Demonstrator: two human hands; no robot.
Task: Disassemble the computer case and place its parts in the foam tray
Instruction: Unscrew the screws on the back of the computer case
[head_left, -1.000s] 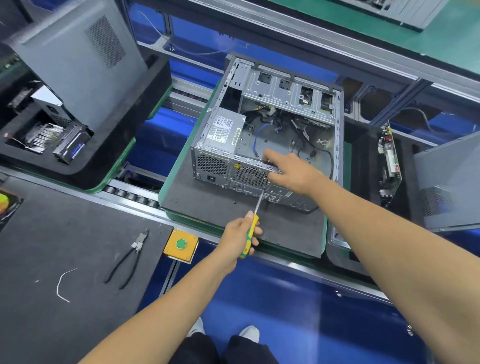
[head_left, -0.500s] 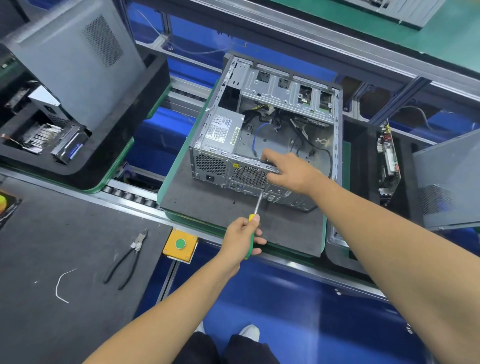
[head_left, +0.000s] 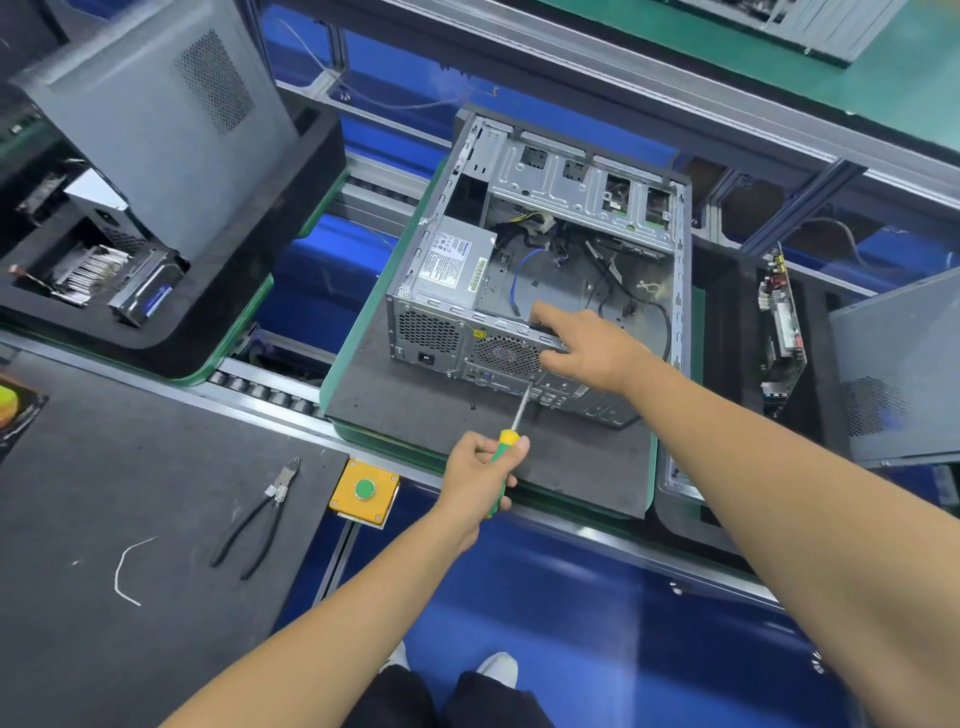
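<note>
Steel computer case feels stiff, heavy; my right hand clamps its rear rim, left hand wrapped round the screwdriver

Your right hand hides the computer case rear rim; screwdriver tip too small to tell its seat. Left foam tray and right side panel cut off by the edges. Power supply label unreadable.
</note>
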